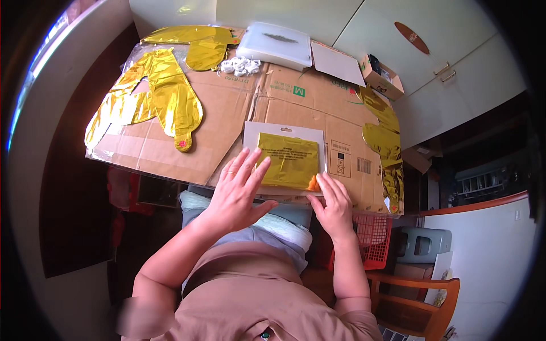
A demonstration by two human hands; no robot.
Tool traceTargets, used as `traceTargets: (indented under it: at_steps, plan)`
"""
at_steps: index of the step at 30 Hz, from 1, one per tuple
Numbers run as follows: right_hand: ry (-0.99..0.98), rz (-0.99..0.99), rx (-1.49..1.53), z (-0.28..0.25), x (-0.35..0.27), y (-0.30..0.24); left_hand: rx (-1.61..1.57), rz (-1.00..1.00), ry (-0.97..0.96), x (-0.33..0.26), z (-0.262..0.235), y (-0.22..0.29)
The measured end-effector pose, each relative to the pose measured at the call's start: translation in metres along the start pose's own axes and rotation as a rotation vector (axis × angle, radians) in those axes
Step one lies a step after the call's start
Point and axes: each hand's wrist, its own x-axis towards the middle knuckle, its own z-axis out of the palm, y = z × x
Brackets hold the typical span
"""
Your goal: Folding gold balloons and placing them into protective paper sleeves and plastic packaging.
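Note:
In front of me lies a white backing card point(251, 133) with a hang hole at its top. On it rests a flat, folded gold foil packet point(289, 162) with dark print, likely a folded foil balloon. My left hand point(239, 190) is spread over the left edge of the card and foil, fingers apart, holding nothing. My right hand point(334, 203) is at the card's lower right corner, fingers stretched out and thumb apart. Beside its fingertips sits a small orange piece point(313, 183); whether they touch it is hard to tell.
Flat gold foil balloons point(176, 102) lie on the cardboard point(222, 113) at left; another gold foil point(381, 136) lies along the right edge. At the back are white cord point(242, 66), a translucent case point(273, 45) and a small box point(383, 79). A red basket point(372, 241) stands below right.

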Motion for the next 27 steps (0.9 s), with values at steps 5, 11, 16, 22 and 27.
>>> traceTargets:
  at_steps: [5,11,16,22,27]
  plan:
    - [-0.011,-0.096,-0.122,0.002,-0.005,0.0,0.248,0.087,-0.13,-0.012,0.035,-0.031]
    - [-0.031,-0.102,-0.193,0.009,-0.009,-0.001,0.164,0.133,-0.03,-0.021,0.039,-0.037]
    - [-0.039,-0.097,-0.186,0.009,-0.01,0.001,0.16,0.09,-0.07,0.003,0.02,-0.03]
    - [-0.026,-0.069,-0.115,0.008,-0.009,0.002,0.153,0.123,-0.126,0.049,0.025,-0.037]
    - [-0.011,0.0,-0.07,0.007,-0.008,-0.001,0.037,0.048,-0.291,0.056,0.017,-0.04]
